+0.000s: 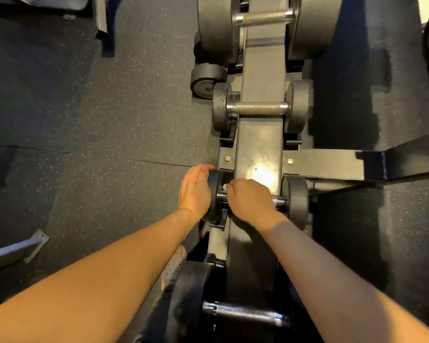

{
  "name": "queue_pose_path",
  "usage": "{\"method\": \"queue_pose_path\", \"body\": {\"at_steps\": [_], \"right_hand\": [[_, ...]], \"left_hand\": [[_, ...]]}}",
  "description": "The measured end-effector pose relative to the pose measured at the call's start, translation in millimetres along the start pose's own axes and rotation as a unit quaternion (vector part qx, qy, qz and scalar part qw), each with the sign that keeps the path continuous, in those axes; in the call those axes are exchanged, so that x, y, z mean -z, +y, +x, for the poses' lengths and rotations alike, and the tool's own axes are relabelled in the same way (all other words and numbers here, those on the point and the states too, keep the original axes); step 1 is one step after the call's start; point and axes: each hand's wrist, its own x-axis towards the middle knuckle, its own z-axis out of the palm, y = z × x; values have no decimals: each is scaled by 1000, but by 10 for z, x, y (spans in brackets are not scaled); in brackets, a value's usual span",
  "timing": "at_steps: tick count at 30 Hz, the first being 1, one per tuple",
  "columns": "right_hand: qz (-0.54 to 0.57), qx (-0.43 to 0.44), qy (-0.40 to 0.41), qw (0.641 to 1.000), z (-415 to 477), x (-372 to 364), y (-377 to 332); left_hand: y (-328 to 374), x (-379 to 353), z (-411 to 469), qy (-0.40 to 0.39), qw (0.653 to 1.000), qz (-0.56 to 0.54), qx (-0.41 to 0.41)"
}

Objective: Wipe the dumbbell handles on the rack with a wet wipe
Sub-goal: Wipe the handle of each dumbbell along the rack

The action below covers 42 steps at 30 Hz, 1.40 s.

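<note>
A small black dumbbell (295,199) lies across the dark rack (258,144) below me. My right hand (249,201) is curled round its metal handle, with a bit of white wet wipe (225,186) showing at my fingertips. My left hand (196,191) lies against the outer face of the dumbbell's left weight, its fingers curved over the rim. Another dumbbell (260,108) with a knurled handle sits one step further up. A large one (265,18) sits at the top. Nearest to me is a fourth dumbbell (245,313).
A loose dumbbell (204,81) lies on the speckled rubber floor (109,120) left of the rack. The rack's foot (357,164) juts out to the right. A metal frame (13,251) stands at the left edge. My shoe (176,266) shows below the rack.
</note>
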Motion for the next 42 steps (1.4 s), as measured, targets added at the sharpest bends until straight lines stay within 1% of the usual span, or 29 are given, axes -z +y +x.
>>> {"method": "queue_pose_path", "body": {"at_steps": [1,2,4,7,9,11,14,15,17,19,21,24,26,28,30,31,32,34,38,39,42], "right_hand": [[-20,29,63,997,-142,-57,57],[-46,55,105,992,-250,-111,128],[-101,68,151,981,-367,-165,241],[-176,21,143,974,-409,-100,162],[-188,-14,143,972,-440,-24,23],[-148,-33,148,977,-431,0,-95],[-8,-45,132,990,-332,-51,-322],[15,-40,128,991,-290,-79,-378],[20,-18,119,993,-243,-84,-394],[-37,21,88,995,-273,14,-327],[-132,46,56,989,-305,181,-216],[-260,19,13,965,-288,458,-32],[-321,24,-42,946,-258,585,37],[-405,54,-92,908,-192,677,53],[-500,77,-105,856,-128,734,38],[-527,78,-105,840,-114,738,24],[-538,77,-102,833,-125,732,21],[-535,80,-84,837,-228,655,30],[-450,68,-8,890,-573,447,117],[-436,80,14,896,-657,401,151],[-391,91,45,915,-838,311,223]], "left_hand": [[-10,1,0,-2,1000,5,-7],[-15,6,-2,1,1000,4,-11],[11,16,-20,7,1000,-11,-11],[49,16,-52,8,1000,-30,-6],[60,16,-56,8,999,-38,-4],[58,19,-58,6,999,-39,-4],[60,20,-58,7,999,-38,-4],[62,21,-61,9,999,-36,-5],[72,21,-65,9,999,-34,-2],[67,23,-66,6,999,-33,4],[65,25,-72,6,1000,-30,5],[63,30,-70,10,1000,-21,5],[61,29,-72,11,1000,-19,1],[70,35,-70,8,1000,-20,1],[52,31,-61,7,1000,-19,-1],[45,29,-61,9,1000,-18,-2],[40,27,-59,10,1000,-17,-4],[46,26,-61,11,1000,-14,-9],[67,33,-72,16,1000,9,-12],[74,38,-79,18,1000,14,-17],[94,45,-99,17,999,31,-24]]}}
